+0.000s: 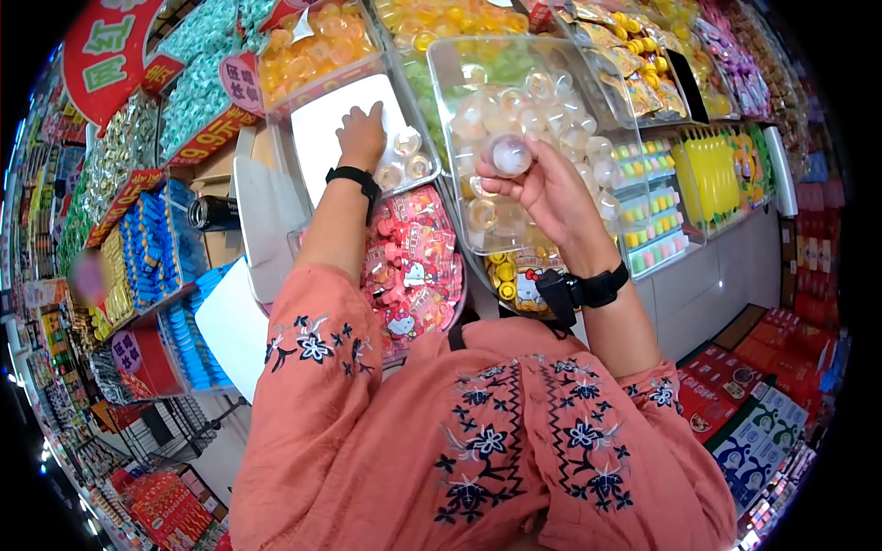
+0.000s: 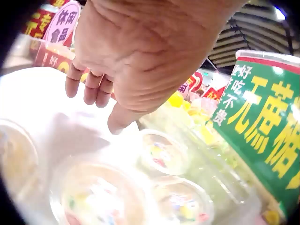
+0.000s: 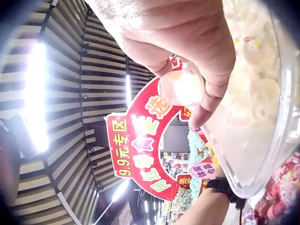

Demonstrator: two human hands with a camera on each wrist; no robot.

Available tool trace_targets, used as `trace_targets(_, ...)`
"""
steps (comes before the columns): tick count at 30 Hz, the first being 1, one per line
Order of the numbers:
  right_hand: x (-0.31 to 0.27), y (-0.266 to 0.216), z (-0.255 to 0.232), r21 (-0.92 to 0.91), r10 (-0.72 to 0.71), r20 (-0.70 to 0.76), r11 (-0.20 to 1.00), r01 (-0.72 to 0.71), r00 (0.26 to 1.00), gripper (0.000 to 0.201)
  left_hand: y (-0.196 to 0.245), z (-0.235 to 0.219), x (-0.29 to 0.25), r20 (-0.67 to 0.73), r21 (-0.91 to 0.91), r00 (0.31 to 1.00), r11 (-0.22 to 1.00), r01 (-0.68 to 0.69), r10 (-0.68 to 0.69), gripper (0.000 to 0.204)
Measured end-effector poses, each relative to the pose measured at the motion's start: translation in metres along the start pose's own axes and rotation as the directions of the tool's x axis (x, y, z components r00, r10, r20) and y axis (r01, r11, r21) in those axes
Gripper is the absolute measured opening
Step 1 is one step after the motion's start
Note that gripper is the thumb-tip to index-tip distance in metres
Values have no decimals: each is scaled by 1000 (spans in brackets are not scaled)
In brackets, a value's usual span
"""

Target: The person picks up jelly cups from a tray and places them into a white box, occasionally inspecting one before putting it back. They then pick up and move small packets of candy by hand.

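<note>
My right hand (image 1: 557, 197) holds a small clear jelly cup (image 1: 508, 156) with pale filling between thumb and fingers, above a clear bin (image 1: 448, 197) of similar cups. In the right wrist view the held jelly cup (image 3: 182, 87) is pinched, its lid side bright with glare. My left hand (image 1: 361, 140) reaches over a white panel (image 1: 317, 129) in the neighbouring clear bin. Its fingers (image 2: 91, 89) point down at the panel, loosely bent, with nothing in them. Three jelly cups (image 1: 406, 140) sit at that bin's right corner, beside the left hand.
Pink candy pouches (image 1: 409, 275) fill a bin nearer my body. Orange cups (image 1: 317, 41) and turquoise wrapped sweets (image 1: 197, 69) lie farther back. A black bottle (image 1: 213, 213) stands at left. A shopping cart (image 1: 170, 432) is lower left, red boxes (image 1: 717, 386) lower right.
</note>
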State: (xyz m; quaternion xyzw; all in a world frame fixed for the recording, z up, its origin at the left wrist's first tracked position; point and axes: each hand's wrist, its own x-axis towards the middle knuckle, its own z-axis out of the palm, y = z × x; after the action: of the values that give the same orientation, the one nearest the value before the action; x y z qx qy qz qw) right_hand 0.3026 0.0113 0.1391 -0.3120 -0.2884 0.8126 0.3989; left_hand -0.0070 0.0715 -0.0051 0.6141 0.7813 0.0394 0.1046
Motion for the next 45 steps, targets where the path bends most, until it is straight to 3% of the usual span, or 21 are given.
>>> trace_targets(4, 2, -2, 0, 1, 8, -11, 1000, -8, 1000, 42, -1, -17, -5, 182, 0, 982, 999, 44, -43, 78)
trace_targets(7, 5, -4, -1, 15, 12, 2, 1000, -12, 1000, 42, -11, -5, 1, 184, -73, 983, 997, 13, 1, 79)
trace_targets(20, 16, -5, -2, 33, 53, 14, 998, -54, 998, 41, -15, 8, 8, 216, 1, 976, 1000, -21, 21, 89)
trace_targets(25, 15, -7, -1, 27, 63, 24, 998, -64, 998, 42, -11, -13, 17, 300, 42, 954, 998, -37, 23, 97)
trace_targets(28, 11, -9, 0, 22, 64, 10, 998, -65, 998, 42, -10, -16, 27, 282, 81, 959, 995, -64, 39, 96)
trace_targets(31, 7, -12, -1, 10, 58, -5, 998, -58, 998, 40, -7, -19, 37, 207, 145, 967, 973, -181, 149, 107)
trace_targets(35, 6, -15, -1, 0, 48, -11, 999, -48, 999, 38, -4, -21, 50, 261, 196, 932, 932, -306, 252, 115)
trace_targets(45, 17, -18, 2, -18, 75, 6, 997, -75, 997, 38, 5, -16, 55, 323, 260, 923, 919, -297, 208, 113)
